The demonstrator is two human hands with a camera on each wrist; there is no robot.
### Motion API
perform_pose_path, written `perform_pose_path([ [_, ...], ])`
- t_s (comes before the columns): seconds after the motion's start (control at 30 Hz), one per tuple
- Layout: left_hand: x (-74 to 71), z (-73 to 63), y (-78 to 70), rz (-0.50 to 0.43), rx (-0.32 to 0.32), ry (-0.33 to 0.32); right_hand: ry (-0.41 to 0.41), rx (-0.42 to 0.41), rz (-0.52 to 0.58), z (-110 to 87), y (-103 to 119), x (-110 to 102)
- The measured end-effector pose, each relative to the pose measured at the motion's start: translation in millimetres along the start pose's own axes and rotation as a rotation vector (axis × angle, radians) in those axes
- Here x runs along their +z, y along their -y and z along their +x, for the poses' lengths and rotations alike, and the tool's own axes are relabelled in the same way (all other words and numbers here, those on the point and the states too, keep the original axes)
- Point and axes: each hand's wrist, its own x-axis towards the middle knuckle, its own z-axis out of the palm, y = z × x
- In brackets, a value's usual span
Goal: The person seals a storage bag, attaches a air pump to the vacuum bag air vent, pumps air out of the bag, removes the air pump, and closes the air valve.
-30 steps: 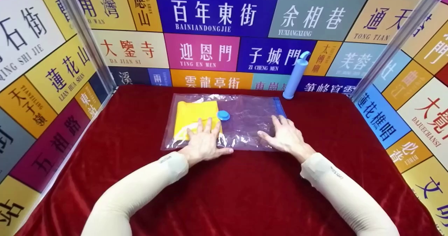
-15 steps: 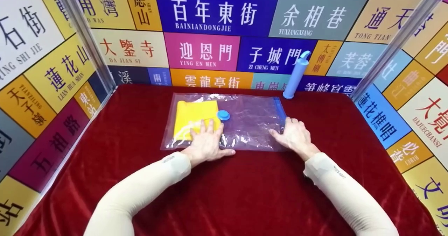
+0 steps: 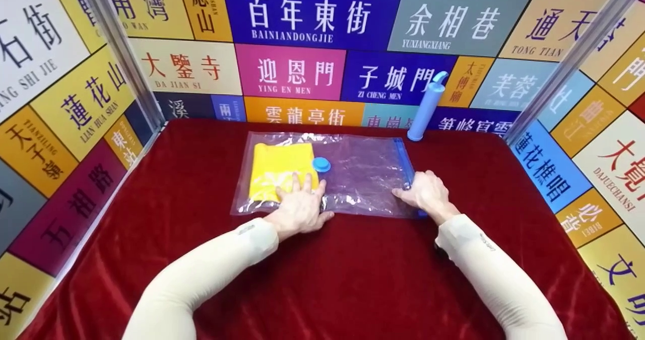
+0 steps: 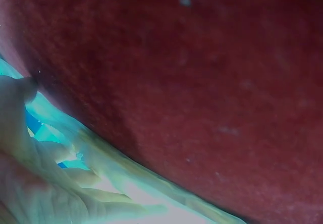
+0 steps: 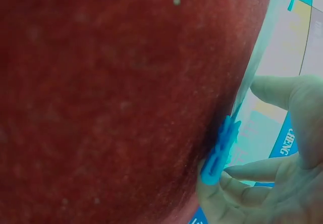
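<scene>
While the bag (image 3: 360, 171) stretches sideways, left hand (image 3: 301, 209) splays, right hand (image 3: 427, 195) grips its zip (image 3: 404, 159).

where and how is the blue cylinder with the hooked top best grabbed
Probably round the middle of the blue cylinder, coming from the near right: it stands on end, straight and slim, and the plastic bag lies close on its left.
</scene>
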Motion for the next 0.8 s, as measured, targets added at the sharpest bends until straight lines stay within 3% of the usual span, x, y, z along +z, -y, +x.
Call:
perform_pose_path([
  [0.47,-2.2,1.9,-23.5,0.081,-0.007,0.026,-0.033,-0.005,0.200,5.5,-7,1],
  [0.63,-2.4,4.2,-28.8,0.138,0.007,-0.001,0.031,0.026,0.361,8.7,-13,-1],
  [0.8,-0.6,3.5,-30.3,0.256,0.031,-0.054,0.024,0.059,0.401,23.3,-28,12],
])
